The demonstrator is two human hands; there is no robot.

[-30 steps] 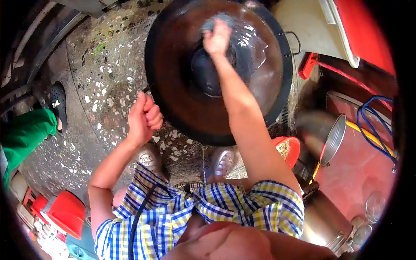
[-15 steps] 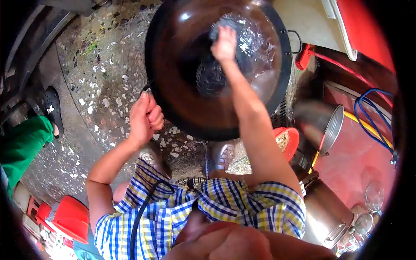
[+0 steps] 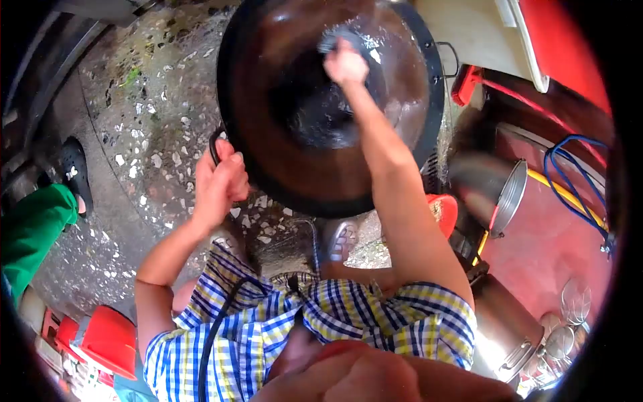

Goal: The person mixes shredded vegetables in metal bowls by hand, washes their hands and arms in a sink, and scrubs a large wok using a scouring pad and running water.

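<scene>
A large dark wok (image 3: 268, 177) with a broad black rim stands in front of me, with some shiny water (image 3: 325, 130) in its bowl. On the rim's left side, the fingers of my left hand (image 3: 221, 179) are closed round a dark loop handle (image 3: 214, 144). My right hand (image 3: 346, 65) reaches down inside the wok, closed over a grey scrubbing pad (image 3: 333, 40) that is pressed to the far inner wall. The pad is blurred, so its exact kind is hard to see. A second loop handle (image 3: 453, 59) sticks out on the right.
Wet speckled ground (image 3: 157, 161) surrounds the wok. Another person's green trouser leg (image 3: 40, 221) and dark clog (image 3: 76, 171) are at left. To the right are a red brush (image 3: 464, 87), a tipped metal pot (image 3: 512, 197), a blue hose (image 3: 559, 167) and a tall pot (image 3: 506, 321).
The wok has shifted slightly left in view, and its left handle shows more clearly in my left hand. My right hand has curled more over the pad and stays near the far wall.
</scene>
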